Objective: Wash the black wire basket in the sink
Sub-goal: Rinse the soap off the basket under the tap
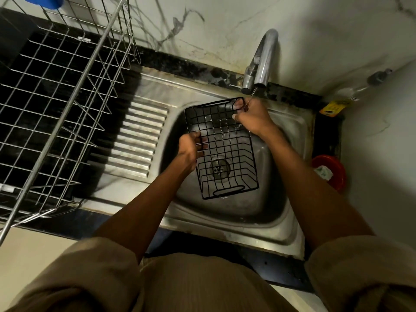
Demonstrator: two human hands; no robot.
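Head view, all positions relative to the sink.

Black wire basket is held above the sink bowl, tilted, open side up. Far end sits just under the tap; near end hangs over the drain, which shows through the mesh. Basket does not appear to touch the sink floor.

Left hand grips the basket's left long side about midway, fingers curled over the rim wire, fingertips inside the mesh.

Right hand is at the basket's far right corner, right under the tap spout. Fingers curled onto the rim wire there, pinching it. A thin stream of water falls from the spout onto this hand and corner.

Ribbed draining board sits left of the sink bowl. Steel dish rack stands further left of the sink, over the dark counter, with something blue at its top edge, cut off by the frame.

Red bowl sits right of the sink, against the wall. Yellow packet lies at the sink's far right corner. Both arms bare to rolled beige sleeves.
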